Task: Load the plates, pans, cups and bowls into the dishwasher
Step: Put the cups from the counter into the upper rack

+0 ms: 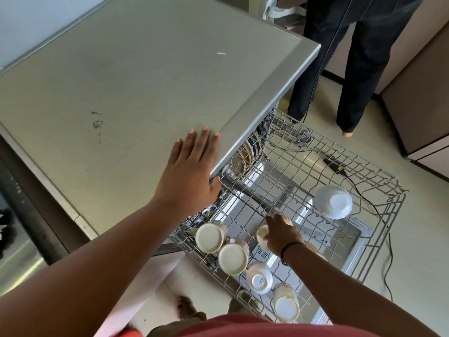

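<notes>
Nearest you, your left hand (192,164) lies flat, fingers straight, on the dishwasher top (136,76), while your right hand (279,233) grips a cup (262,235) in the pulled-out upper rack (364,171). Inverted cups (210,235) crowd its near-left, a white bowl (332,201) sits far-right; set yours down crooked and it could knock a neighbour or tip between wires.

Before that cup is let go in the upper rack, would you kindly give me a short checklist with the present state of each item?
1. Right hand grips the cup: ok.
2. Cup seated on the rack wires: cannot tell, the hand hides it.
3. Rack pulled out over the open door: ok.
4. Left hand rests flat on the counter, fingers straight: ok.
5. Neighbouring cups upside down: ok.
6. White bowl upside down, apart from the hand: ok.
</notes>
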